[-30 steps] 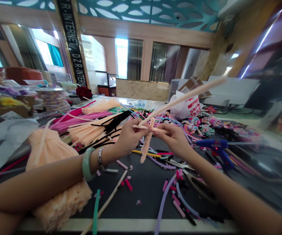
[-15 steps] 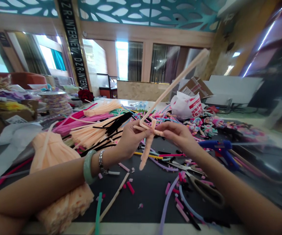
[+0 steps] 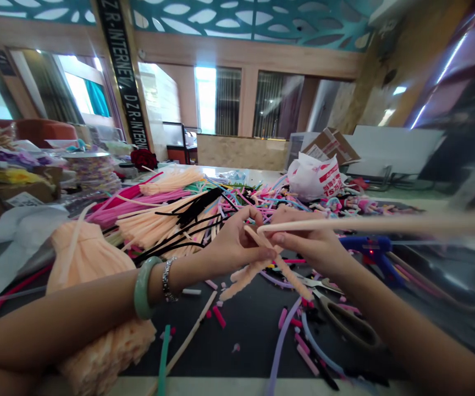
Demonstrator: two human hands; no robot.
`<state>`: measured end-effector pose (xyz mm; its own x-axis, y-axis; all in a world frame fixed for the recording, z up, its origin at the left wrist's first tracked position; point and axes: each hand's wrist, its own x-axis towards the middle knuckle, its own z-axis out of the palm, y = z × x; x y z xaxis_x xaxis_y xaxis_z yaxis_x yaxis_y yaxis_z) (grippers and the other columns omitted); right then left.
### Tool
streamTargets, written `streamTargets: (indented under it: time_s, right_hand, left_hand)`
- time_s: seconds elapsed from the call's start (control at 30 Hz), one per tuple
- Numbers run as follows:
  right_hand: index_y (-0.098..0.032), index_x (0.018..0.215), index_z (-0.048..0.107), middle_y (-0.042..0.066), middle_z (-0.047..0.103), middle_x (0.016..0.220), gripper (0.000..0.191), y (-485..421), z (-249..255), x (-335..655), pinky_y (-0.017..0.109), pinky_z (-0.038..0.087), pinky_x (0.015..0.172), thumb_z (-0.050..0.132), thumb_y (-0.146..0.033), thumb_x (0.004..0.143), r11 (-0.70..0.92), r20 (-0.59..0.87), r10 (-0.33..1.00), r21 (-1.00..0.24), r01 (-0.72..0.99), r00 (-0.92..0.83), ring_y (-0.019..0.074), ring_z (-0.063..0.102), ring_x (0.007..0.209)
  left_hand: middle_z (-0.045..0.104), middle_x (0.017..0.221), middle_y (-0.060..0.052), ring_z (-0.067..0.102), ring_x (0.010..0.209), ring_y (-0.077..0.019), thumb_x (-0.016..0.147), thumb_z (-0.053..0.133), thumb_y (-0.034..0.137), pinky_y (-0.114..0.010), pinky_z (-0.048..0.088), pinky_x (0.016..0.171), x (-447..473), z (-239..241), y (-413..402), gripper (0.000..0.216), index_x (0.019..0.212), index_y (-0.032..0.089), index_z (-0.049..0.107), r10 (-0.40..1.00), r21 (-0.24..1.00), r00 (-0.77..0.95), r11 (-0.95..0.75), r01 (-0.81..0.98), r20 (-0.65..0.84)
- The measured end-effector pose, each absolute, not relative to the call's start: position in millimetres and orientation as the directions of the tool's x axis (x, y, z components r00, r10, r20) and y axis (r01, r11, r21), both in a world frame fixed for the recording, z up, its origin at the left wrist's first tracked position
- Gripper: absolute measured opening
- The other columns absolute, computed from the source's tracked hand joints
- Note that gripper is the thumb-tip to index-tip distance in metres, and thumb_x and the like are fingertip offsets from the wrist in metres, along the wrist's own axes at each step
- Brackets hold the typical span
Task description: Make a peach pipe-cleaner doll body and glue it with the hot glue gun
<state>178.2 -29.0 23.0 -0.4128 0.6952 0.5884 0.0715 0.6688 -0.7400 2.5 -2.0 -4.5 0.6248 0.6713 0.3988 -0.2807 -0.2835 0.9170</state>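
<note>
Between my hands, above the dark mat, is a peach pipe-cleaner figure [image 3: 246, 276] with twisted limbs hanging down. My left hand [image 3: 237, 242], with a green bangle [image 3: 143, 289] and a silver bracelet on its wrist, pinches the figure at its middle. Close against it, the thumb and fingers of my right hand [image 3: 299, 236] are closed on the same piece. One long straight peach stem [image 3: 344, 224] runs from the figure across my right hand to the right edge, blurred at its far end. The fingers partly hide the joint.
Peach pipe-cleaner bundles [image 3: 93, 258] lie under and beside my left forearm. Scissors [image 3: 344, 319] and a blue glue gun [image 3: 369, 250] lie at the right. Coloured stems and short offcuts [image 3: 219, 317] are scattered about. A white plastic bag [image 3: 314, 176] stands behind.
The long stem has swung down from pointing up and right to nearly level. The figure has turned, so two twisted limbs now show below. My right hand has moved in closer.
</note>
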Motion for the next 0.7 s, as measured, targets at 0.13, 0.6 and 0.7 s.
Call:
streamTargets:
  time_s: [0.13, 0.6, 0.7]
  right_hand:
    - [-0.024, 0.090, 0.067, -0.003, 0.059, 0.074, 0.023, -31.7, 23.9, 175.9, 0.021, 0.043, 0.056, 0.076, -0.027, 0.070, 0.545, 0.513, 0.765, -0.838, -0.032, -0.390, 0.0099, 0.055, 0.066]
    - [-0.020, 0.077, 0.068, -0.002, 0.065, 0.065, 0.005, -8.8, 7.0, 186.0, 0.022, 0.045, 0.057, 0.071, -0.022, 0.073, 0.403, 0.427, 0.843, -0.904, -0.141, -0.326, 0.0099, 0.060, 0.060]
    - [-0.019, 0.074, 0.066, -0.002, 0.065, 0.066, 0.005, -2.4, 2.7, 189.8, 0.022, 0.043, 0.055, 0.070, -0.020, 0.073, 0.408, 0.424, 0.847, -0.905, -0.117, -0.321, 0.0101, 0.059, 0.058]
  left_hand:
    - [0.059, 0.075, 0.003, 0.062, 0.068, -0.0120, 0.067, 0.077, 0.022, -0.023, 0.048, 0.061, 2.4, -3.1, -5.2, 0.046, 0.093, 0.020, 0.039, 0.652, 0.917, 0.647, -0.327, -0.231, 0.395]
    - [0.064, 0.071, 0.004, 0.065, 0.064, -0.0106, 0.069, 0.075, 0.015, -0.021, 0.050, 0.063, 2.9, -2.8, -4.8, 0.046, 0.093, 0.021, 0.037, 0.619, 0.922, 0.685, -0.221, -0.319, 0.385]
    - [0.066, 0.071, 0.004, 0.065, 0.064, -0.0104, 0.068, 0.076, 0.012, -0.021, 0.050, 0.063, 3.4, -4.0, -2.1, 0.048, 0.095, 0.021, 0.038, 0.631, 0.918, 0.676, -0.170, -0.358, 0.381]
